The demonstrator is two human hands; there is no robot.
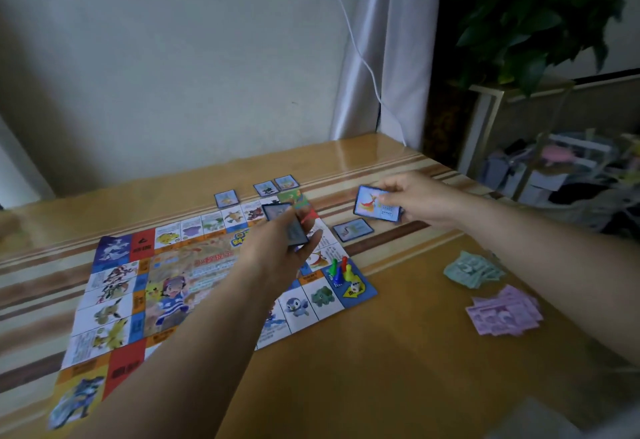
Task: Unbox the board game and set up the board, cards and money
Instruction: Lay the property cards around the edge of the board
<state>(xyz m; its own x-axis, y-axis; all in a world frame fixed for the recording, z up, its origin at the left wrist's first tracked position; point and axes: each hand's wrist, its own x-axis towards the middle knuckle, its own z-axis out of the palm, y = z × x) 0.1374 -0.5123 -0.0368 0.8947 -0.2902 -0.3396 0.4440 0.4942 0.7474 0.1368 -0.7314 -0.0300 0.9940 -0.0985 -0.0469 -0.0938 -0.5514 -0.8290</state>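
Beyond the right edge, a pale metal-framed rack (485, 119) with blurred items inside, too soft to name. Over the far right part of the colourful paper game board (114, 300), the left hand (273, 258), grip closed on a single blue-bordered card (294, 230), blurred. Off the board to the right, the right hand (422, 199), grip pinching a small stack of blue-bordered picture cards (375, 208) just above the glossy striped wooden surface (398, 352). Between the hands, one loose card (353, 229) flat beside the board; three more cards (266, 189) in a row past its far edge. On the blue corner square, four plastic pawns (341, 270), green, red, blue and yellow, upright, a white die (356, 288) beside them. Near the right forearm, a pile of green paper money (474, 270) and a pile of purple paper money (504, 314), apart. Behind: plain pale wall (173, 57), grey curtain (381, 57), thin white cable (349, 33), dark leafy plant (540, 15).
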